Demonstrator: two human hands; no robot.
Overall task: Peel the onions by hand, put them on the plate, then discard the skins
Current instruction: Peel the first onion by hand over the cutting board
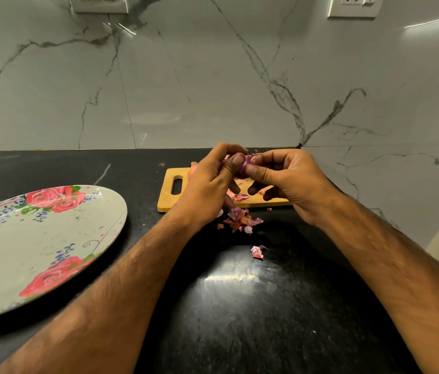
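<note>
The small purple onion (245, 166) is held in the air between both hands, above the far edge of a light wooden cutting board (166, 197), and only a sliver of it shows between the thumbs. The left hand (207, 182) pinches it from the left with thumb and curled fingers. The right hand (291, 182) grips it from the right with the thumb pressed against its near face. It looks light and firm. The bared flesh is probably slick, so it is better taken hold of across its middle, leaving the thumbnails free to lift the dry layer at the tip. The skin looks thin and brittle and is likely to tear into flakes rather than come off whole. Papery pink skins (242, 220) lie heaped at the board's near edge on the black stone counter (240, 306). One scrap lies nearer. Well to the left sits the flowered oval plate (24, 252), with no onion on it.
</note>
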